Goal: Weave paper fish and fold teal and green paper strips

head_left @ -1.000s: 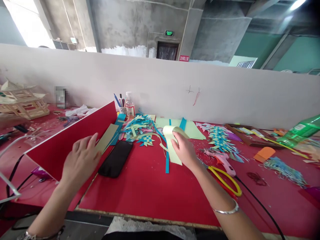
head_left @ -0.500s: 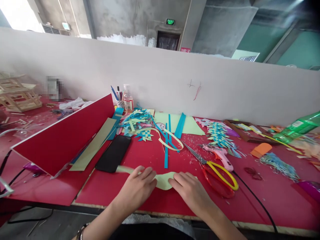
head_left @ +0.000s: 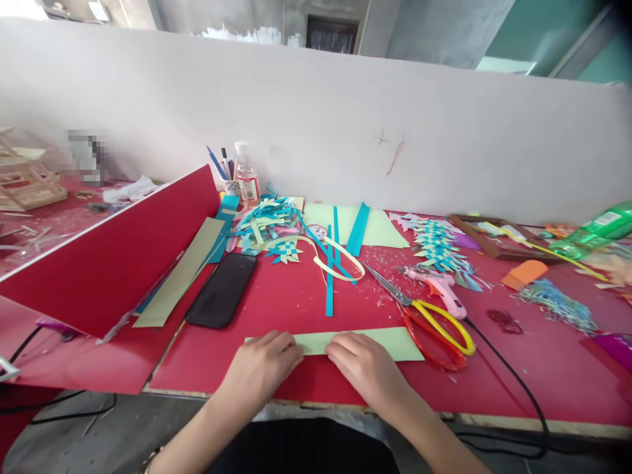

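A pale green paper strip (head_left: 315, 343) lies lengthwise along the red table in front of me. My left hand (head_left: 266, 361) grips its left part, fingers curled over the paper. My right hand (head_left: 364, 366) has closed on the strip just right of the middle, fingers bent and the thumb hidden. Between the two hands a short stretch of paper shows, and the right end reaches toward the scissors (head_left: 419, 316) with yellow and red handles. Left of my hands, a black phone (head_left: 223, 291) rests on the table.
A pink glue gun (head_left: 442, 289) with a black cord stands beyond the scissors. Behind lie a pile of cut paper strips (head_left: 269, 220), blue strips (head_left: 357, 230) and a woven paper piece (head_left: 432, 243). A red board (head_left: 128, 257) stands upright at left; a green bottle (head_left: 595, 230) lies at right.
The strip, bent and bulging between my hands before, now lies flatter and straighter, with its right end uncovered. My head view has tilted down.
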Motion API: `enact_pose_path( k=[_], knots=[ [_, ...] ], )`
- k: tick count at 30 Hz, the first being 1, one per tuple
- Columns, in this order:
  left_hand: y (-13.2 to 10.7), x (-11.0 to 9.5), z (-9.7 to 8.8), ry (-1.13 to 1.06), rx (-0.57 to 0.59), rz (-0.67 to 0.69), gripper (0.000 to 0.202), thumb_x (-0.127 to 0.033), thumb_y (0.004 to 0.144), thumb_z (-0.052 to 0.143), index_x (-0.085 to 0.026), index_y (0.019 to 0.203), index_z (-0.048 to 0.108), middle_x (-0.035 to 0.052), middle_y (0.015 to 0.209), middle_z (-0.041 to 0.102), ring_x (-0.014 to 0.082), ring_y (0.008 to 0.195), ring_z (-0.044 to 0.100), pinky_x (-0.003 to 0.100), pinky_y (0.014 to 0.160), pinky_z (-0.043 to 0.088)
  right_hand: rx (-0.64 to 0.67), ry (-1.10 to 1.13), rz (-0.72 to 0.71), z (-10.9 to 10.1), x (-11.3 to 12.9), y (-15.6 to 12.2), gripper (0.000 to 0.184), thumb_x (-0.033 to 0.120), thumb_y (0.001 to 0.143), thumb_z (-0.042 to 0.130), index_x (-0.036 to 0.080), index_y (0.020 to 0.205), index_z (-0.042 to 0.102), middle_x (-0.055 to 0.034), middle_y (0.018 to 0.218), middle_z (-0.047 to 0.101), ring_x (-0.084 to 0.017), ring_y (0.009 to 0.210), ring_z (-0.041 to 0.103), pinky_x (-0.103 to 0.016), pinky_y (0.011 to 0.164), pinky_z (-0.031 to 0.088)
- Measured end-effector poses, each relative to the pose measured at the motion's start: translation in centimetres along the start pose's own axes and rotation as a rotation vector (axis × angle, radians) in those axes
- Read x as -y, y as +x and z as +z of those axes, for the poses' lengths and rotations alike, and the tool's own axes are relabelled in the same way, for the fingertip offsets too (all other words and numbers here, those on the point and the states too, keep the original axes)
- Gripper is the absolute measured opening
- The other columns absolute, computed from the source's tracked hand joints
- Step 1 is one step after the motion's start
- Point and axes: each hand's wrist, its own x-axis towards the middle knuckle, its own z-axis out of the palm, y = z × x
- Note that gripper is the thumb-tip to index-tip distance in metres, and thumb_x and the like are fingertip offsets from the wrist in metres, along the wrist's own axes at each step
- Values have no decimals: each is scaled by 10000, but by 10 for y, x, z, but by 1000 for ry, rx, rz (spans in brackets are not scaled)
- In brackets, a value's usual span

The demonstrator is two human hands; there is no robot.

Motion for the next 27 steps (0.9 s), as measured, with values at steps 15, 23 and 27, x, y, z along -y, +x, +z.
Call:
enact_pose_path(
  k=[15,23,27],
  knots=[
    [-5,30,3,-208,80,-212,218,-292,838,394,-184,754,564,-5,705,575,107,657,551,184,544,354,149,-49,-153,-2,-19,32,164,229,836,442,180,688,492,21,651,544,-106,593,478,-243,569,286],
    [-3,27,3,-109,136,-246,226,-288,852,372,-176,748,538,1,705,578,131,659,558,207,538,347,119,-32,-61,1,-22,28,178,233,837,437,178,676,490,15,638,550,-107,588,484,-242,576,283],
    [-2,27,4,-108,143,-278,235,-297,854,366,-177,740,533,2,702,575,129,656,553,205,519,329,118,-16,-60,4,-25,28,190,236,841,431,176,670,489,17,631,546,-102,580,483,-237,569,287]
  ],
)
